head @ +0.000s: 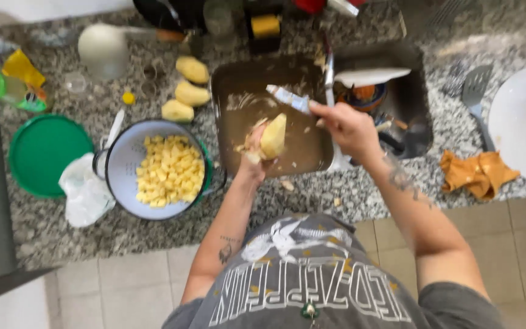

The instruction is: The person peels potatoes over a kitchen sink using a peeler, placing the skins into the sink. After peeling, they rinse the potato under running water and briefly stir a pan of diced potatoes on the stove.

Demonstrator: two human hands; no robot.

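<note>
Holding potato (273, 135) in left hand (255, 159) — grip closed | right hand (347, 127) grips peeler (289, 98) — over tray (232, 131)

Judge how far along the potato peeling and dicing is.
Done: yellow diced potato fills the pale blue enamel bowl. In hand: the left hand holds a partly peeled potato; the right hand holds a peeler. Left: three peeled whole potatoes wait undiced.

Light: even, soft daylight, moderately bright | Shadows: weak, diffuse; sink basin (409, 103) was darkest | Glare: white plate (522, 122) at right edge was near overexposed | Blur: motion smear softened whole frame, strongest on right hand (348, 125) and peeler (288, 97) | Distortion: wide-angle curvature bent counter (62, 231) toward the edges
</note>
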